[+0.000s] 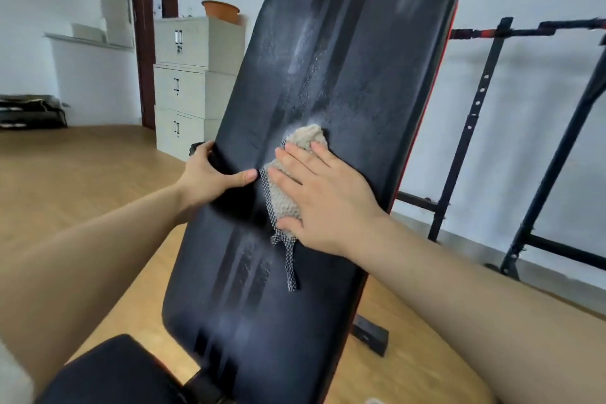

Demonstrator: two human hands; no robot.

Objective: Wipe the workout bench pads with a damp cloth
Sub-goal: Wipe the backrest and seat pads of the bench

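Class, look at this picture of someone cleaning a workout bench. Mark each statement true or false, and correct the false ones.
1. The right hand presses the cloth flat against the back pad. True.
2. The left hand hangs free of the bench. False: it grips the back pad's left edge.
3. The cloth is bright blue. False: it is beige with checked trim.
4. An orange basin sits on the filing cabinet. True.
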